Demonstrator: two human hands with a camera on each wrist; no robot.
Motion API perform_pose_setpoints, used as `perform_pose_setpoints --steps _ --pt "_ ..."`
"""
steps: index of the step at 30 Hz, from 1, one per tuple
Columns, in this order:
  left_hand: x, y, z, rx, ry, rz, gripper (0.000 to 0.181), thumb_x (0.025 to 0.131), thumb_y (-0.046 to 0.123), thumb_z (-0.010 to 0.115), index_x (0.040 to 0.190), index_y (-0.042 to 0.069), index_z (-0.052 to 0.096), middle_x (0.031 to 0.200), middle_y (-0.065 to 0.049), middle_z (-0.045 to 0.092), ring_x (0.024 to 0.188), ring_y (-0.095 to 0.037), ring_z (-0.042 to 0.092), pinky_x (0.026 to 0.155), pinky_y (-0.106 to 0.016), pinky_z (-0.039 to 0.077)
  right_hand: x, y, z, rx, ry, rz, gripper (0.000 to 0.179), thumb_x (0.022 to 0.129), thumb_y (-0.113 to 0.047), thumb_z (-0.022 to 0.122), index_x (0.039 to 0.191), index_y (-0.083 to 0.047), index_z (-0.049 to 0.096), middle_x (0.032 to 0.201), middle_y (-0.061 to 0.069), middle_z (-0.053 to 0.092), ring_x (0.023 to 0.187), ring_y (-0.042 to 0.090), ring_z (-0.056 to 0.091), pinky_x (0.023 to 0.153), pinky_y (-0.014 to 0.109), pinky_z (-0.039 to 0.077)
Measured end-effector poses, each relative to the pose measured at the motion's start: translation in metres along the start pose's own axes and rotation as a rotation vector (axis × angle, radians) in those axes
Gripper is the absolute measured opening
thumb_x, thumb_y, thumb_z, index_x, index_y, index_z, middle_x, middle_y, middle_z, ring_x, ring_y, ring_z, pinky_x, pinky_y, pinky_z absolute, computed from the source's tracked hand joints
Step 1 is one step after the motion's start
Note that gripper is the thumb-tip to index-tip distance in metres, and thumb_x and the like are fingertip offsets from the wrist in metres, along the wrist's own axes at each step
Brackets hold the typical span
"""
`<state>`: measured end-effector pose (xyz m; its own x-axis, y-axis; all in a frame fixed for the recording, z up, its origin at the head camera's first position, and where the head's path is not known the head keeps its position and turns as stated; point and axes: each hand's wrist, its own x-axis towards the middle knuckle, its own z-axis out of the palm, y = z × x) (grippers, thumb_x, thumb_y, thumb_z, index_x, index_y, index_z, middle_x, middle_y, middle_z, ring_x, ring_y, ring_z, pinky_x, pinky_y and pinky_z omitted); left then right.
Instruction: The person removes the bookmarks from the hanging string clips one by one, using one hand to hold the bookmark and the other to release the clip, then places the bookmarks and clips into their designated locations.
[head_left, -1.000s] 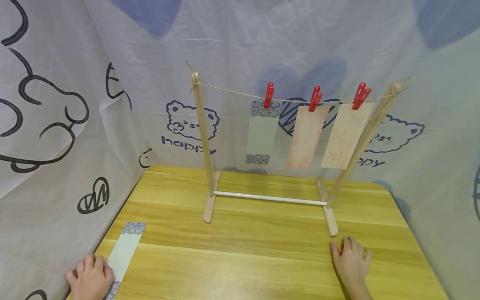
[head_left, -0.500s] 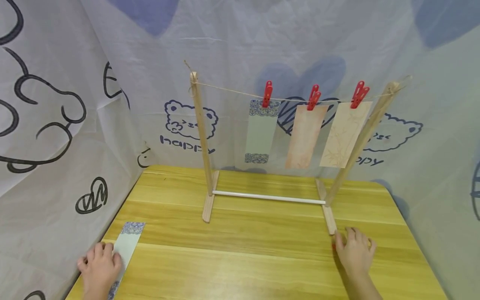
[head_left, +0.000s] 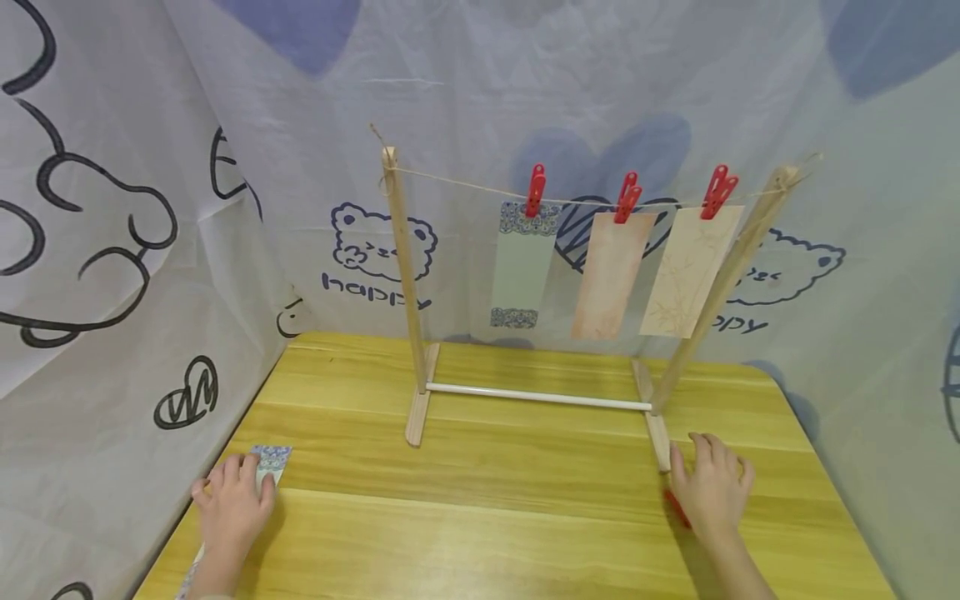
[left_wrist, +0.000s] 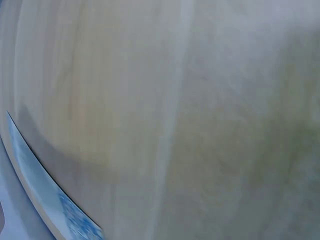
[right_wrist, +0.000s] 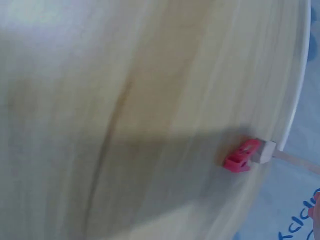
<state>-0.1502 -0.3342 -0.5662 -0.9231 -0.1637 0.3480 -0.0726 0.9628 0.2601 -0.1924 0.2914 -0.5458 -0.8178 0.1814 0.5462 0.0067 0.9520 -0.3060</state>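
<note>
In the head view my left hand point(head_left: 234, 504) is over a pale green paper strip point(head_left: 273, 458) with blue patterned ends, at the table's left edge. Its fingers are loosely bent and hide the strip's middle. The left wrist view catches the strip point(left_wrist: 42, 180) in its lower left corner. A red clothespin point(head_left: 677, 508) lies on the table by the foot of a wooden stand. Just right of it, my right hand point(head_left: 712, 492) hovers with thumb and fingers spread, nothing between them. The right wrist view shows the clothespin point(right_wrist: 241, 156) close against the stand's foot.
The stand has two wooden posts point(head_left: 405, 275) joined by a white rod point(head_left: 540, 397), with a string point(head_left: 457, 181) tied between their tops. Three paper strips hang there from red clothespins: green point(head_left: 521, 265), pinkish point(head_left: 611, 279) and cream point(head_left: 690, 275). Printed cloth surrounds the table.
My left hand has slid forward and right along the strip, covering its middle. The right hand has moved forward a little, so more of the red clothespin on the table shows.
</note>
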Motion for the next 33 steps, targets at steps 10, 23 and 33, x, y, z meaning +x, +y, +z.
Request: perform_pose_setpoints --steps 10,23,33 --pt "0.02 0.028 -0.002 -0.078 0.05 0.052 0.033 0.087 0.02 0.049 0.112 0.0 0.046 0.113 -0.022 0.043 0.109 -0.042 0.033 0.088 -0.063 0.015 0.017 -0.016 -0.011 0.049 0.126 -0.09 0.037 0.081 -0.026 0.064 0.105 0.002 0.059 0.105 0.022 0.059 0.096 0.039 0.051 0.089 0.054 0.026" --pt "0.042 0.058 0.007 -0.126 0.098 0.118 0.033 0.086 0.022 0.051 0.112 0.002 0.048 0.112 -0.02 0.044 0.108 -0.041 0.035 0.086 -0.06 0.017 0.044 -0.032 -0.024 0.103 0.216 -0.119 0.038 0.082 -0.028 0.062 0.105 0.001 0.06 0.104 0.022 0.059 0.093 0.039 0.051 0.088 0.054 0.026" --pt "0.059 0.092 0.007 -0.142 0.066 0.148 0.035 0.088 0.025 0.051 0.115 0.003 0.046 0.116 -0.019 0.042 0.11 -0.041 0.034 0.087 -0.06 0.017 0.068 -0.061 -0.035 0.16 0.268 -0.139 0.037 0.082 -0.029 0.062 0.106 0.0 0.06 0.107 0.021 0.059 0.097 0.039 0.05 0.088 0.054 0.027"
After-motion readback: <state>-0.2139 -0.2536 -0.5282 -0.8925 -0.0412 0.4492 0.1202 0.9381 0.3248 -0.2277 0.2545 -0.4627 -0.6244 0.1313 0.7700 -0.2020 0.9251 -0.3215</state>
